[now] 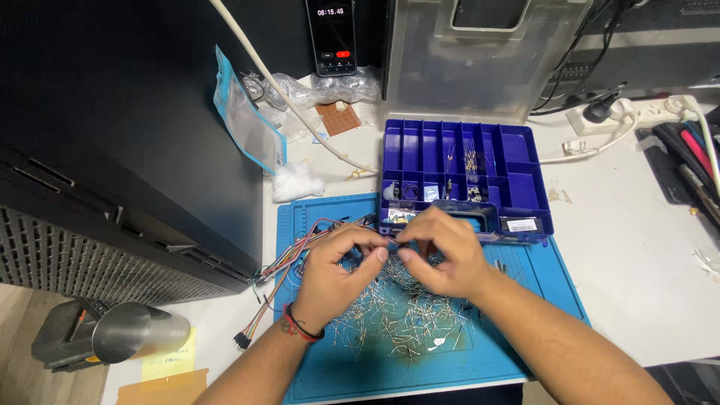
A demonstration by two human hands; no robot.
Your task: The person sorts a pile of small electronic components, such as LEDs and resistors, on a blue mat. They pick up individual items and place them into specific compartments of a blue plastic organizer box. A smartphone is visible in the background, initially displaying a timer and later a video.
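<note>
Blue silicone work mat (517, 330) lies flat on the white desk (637, 270), its near edge close to the desk's front edge at 6 o'clock. Left hand (334, 270) and right hand (442, 251) meet over the mat's centre, fingertips almost touching. Both are pinched nearly closed on one small thin wire piece (395, 248); it is too small to tell its kind. Its long axis seems to run roughly 9 to 3 o'clock between the two pinches, though the fingers hide most of it.

Below the hands, toward 6 o'clock, a loose heap of thin silvery wire leads (397, 315) spreads across the mat. At 9 o'clock of the left hand a bundle of multicoloured jumper wires (289, 259) trails off the mat's left edge toward 7 o'clock.

Just beyond the hands at 12 o'clock sits an open blue plastic compartment box (517, 161), its clear lid (480, 60) standing upright behind it; its front edge overlaps the mat's far edge.

Open room: bare desk at 3 o'clock, bare mat at 4 and 5 o'clock. A black cabinet (135, 150) crowds the 9 o'clock side. A white power strip (637, 111) lies at 2 o'clock.
</note>
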